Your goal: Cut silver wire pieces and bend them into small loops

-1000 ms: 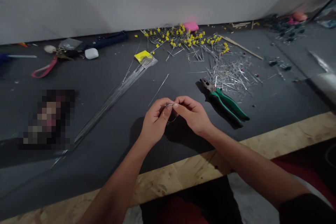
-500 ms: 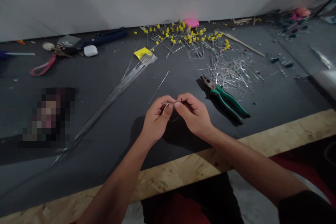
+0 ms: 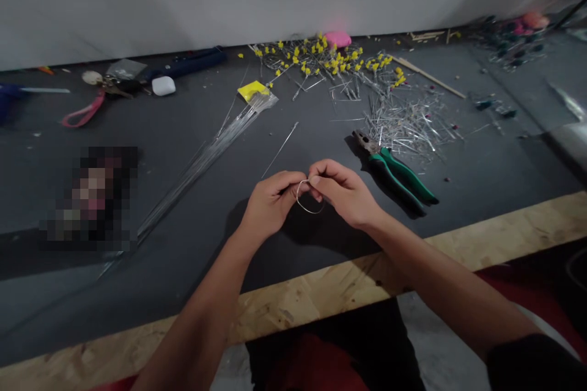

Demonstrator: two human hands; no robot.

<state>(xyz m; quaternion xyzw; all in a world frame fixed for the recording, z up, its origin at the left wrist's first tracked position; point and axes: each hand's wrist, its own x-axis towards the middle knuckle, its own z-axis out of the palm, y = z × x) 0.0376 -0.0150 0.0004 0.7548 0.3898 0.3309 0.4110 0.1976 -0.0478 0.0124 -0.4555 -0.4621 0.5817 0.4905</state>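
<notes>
A thin wire loop (image 3: 310,198), bent round like a small ring, up in the air just over the dark worktop (image 3: 481,171), near the middle of its front edge. Pinched at the top by both hands: left hand (image 3: 270,204) on the loop's left side, right hand (image 3: 346,192) on its right side. Thumb and first finger of each hand shut tight on the wire, fingertips almost touching. Rest of the loop hanging free between the two hands.

Just right of the right hand, flat on the worktop, pliers (image 3: 398,174) with green handles, nose toward the back edge, touched by no hand. Just behind the left hand, one straight wire (image 3: 280,148) lying alone, slanted. Further left, a long bundle of straight wires (image 3: 206,156), slanting from the front left up toward the middle of the back. At its far end a yellow tag (image 3: 252,90); any writing there too small to read.

Behind the pliers, a messy heap of short wire bits (image 3: 408,122). Behind that, by the back edge, many yellow-tipped wires (image 3: 330,61) and a pink lump (image 3: 337,38) right at the wall. A thin wooden stick (image 3: 426,76) to their right. Toward the back left corner, a small white case (image 3: 163,85), a blue tool (image 3: 192,61) and keys on a pink strap (image 3: 85,111). Brand names on these too small to read. A pale wood strip (image 3: 321,299) along the front edge, under both forearms.
</notes>
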